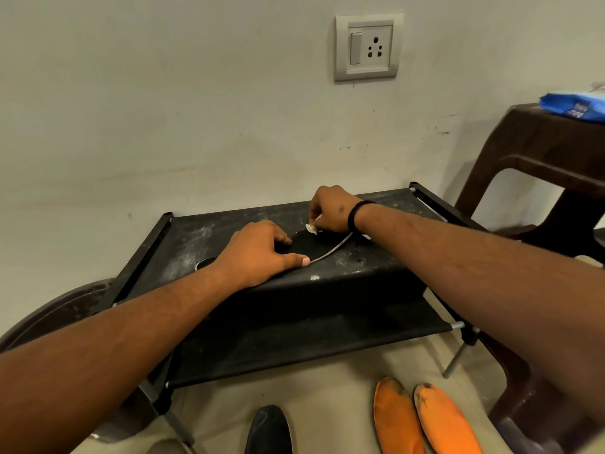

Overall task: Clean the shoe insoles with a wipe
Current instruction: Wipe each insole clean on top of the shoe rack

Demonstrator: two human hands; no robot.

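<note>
Black insole [311, 247] pinned by left hand [258, 253], fingers flat; right hand [330, 209] pinches white wipe [311, 228].

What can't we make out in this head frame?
- Wipe: only a white corner shows; the right hand covers the rest.
- Insole: its middle lies under the left hand, and black on black blurs its outline.
- Blue pack on the brown stool: cut off by the right edge, print unreadable.
- Black shoe and orange shoes: heels cut off by the bottom edge.
</note>
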